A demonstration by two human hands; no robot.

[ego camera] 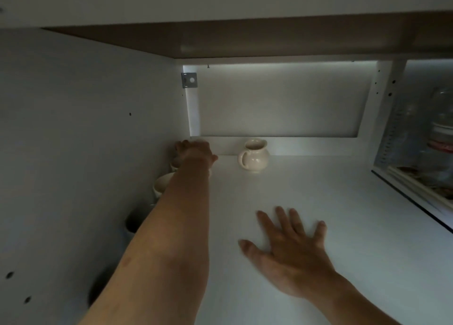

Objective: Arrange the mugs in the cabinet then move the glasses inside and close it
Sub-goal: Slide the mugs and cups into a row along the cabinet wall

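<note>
- At the back left of the cabinet shelf, left of frame centre, I see my left hand reaching deep along the side wall; its fingers curl down over something pale, but I cannot tell whether they are clamped on it.
- Under and beside that forearm, a row of mugs runs along the left wall: a cream mug just behind the wrist, then a dark mug nearer the lower left, both partly hidden.
- At frame centre, a round cream mug stands upright against the back panel, handle to the left, well apart from the left hand.
- In the lower middle, my right hand lies flat on the shelf, fingers spread apart, holding nothing.
- At the right edge, blurred jars fill the neighbouring compartment.
</note>
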